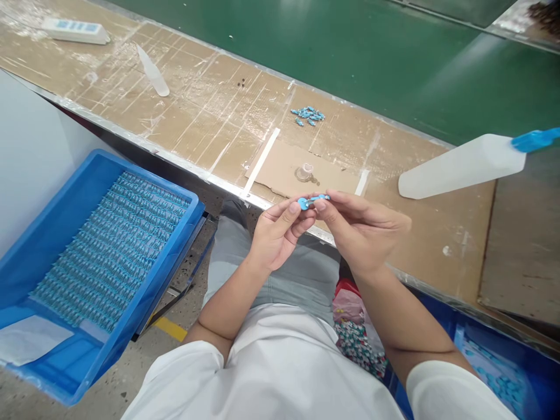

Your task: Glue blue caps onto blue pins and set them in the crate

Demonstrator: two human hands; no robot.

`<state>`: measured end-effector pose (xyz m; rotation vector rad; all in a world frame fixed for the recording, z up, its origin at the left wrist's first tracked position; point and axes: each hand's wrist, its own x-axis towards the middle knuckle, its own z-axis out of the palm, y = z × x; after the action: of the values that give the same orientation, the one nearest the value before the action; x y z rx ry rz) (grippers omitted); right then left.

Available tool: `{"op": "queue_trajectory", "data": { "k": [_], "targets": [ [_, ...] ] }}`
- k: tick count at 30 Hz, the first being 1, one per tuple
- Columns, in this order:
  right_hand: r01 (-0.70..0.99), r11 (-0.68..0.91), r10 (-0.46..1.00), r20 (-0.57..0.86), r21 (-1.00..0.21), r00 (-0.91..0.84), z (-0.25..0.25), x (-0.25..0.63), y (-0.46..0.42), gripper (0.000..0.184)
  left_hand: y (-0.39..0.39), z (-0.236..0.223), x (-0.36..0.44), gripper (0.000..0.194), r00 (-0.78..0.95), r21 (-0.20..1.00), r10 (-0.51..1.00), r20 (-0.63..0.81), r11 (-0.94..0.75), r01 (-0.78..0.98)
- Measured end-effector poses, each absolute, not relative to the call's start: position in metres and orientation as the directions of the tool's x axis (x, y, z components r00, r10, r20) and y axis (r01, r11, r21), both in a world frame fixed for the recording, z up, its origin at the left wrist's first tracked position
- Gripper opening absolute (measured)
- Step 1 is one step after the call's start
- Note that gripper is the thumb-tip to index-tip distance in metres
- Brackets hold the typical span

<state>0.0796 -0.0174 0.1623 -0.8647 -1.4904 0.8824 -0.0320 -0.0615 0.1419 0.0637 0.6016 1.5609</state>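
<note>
Between my two hands, just above the bench's front edge, is a small blue plastic part (303, 203) with a round end and a narrower piece pointing right. My left hand (279, 232) pinches the round end between thumb and fingers. Thumb and fingertips of my right hand (359, 228) close on the narrower end; its exact shape is partly hidden by them. Right behind the hands, a small clear cup (305, 171) stands on a cardboard sheet (280, 165) with a wet spot beside it. A loose pile of small blue pieces (308, 115) lies farther back.
A blue crate (177, 189) at the left holds rows of blue parts. On the bench (196, 125) lie a pointed white tube (153, 71) and a white power strip (75, 31). A large white bottle (461, 166) is at the right. Behind runs a green belt (332, 55).
</note>
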Motion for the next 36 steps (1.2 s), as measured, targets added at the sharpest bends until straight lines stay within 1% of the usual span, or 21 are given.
{"op": "queue_trajectory", "data": {
  "k": [8,13,17,20,25,30,33,36],
  "targets": [
    [0.06,0.461,0.886,0.457,-0.885,-0.073,0.1604,0.0796,-0.017,0.023,-0.0604,0.1421,-0.0314,0.015,-0.108,0.418,0.936,-0.336,0.046,-0.907],
    [0.07,0.475,0.88,0.47,-0.877,-0.074,0.1578,0.0804,-0.0176,0.025,-0.0605,0.1413,-0.0318,0.016,-0.107,0.416,0.945,-0.31,0.033,-0.909],
    [0.122,0.459,0.888,0.453,-0.88,-0.078,0.1573,0.0815,-0.0186,0.023,-0.0612,0.1397,-0.0324,0.018,-0.106,0.399,0.928,-0.358,0.049,-0.916],
    [0.148,0.473,0.881,0.465,-0.868,-0.084,0.1576,0.0826,-0.0191,0.023,-0.0615,0.1389,-0.0323,0.019,-0.112,0.401,0.917,-0.383,0.056,-0.914],
    [0.154,0.525,0.851,0.511,-0.837,-0.12,0.1574,0.0843,-0.0201,0.027,-0.0617,0.1386,-0.0317,0.017,-0.126,0.435,0.919,-0.375,0.054,-0.899],
    [0.151,0.512,0.859,0.504,-0.846,-0.089,0.1553,0.0829,-0.0222,0.024,-0.0627,0.1384,-0.0318,0.018,-0.119,0.415,0.929,-0.351,0.04,-0.909],
    [0.152,0.508,0.861,0.503,-0.848,-0.07,0.1548,0.0823,-0.0236,0.023,-0.0636,0.1383,-0.0323,0.02,-0.116,0.428,0.942,-0.314,0.032,-0.903],
    [0.151,0.509,0.861,0.503,-0.847,-0.079,0.1555,0.0829,-0.0241,0.024,-0.0643,0.1382,-0.0324,0.023,-0.116,0.441,0.944,-0.31,0.035,-0.897]
  ]
}}
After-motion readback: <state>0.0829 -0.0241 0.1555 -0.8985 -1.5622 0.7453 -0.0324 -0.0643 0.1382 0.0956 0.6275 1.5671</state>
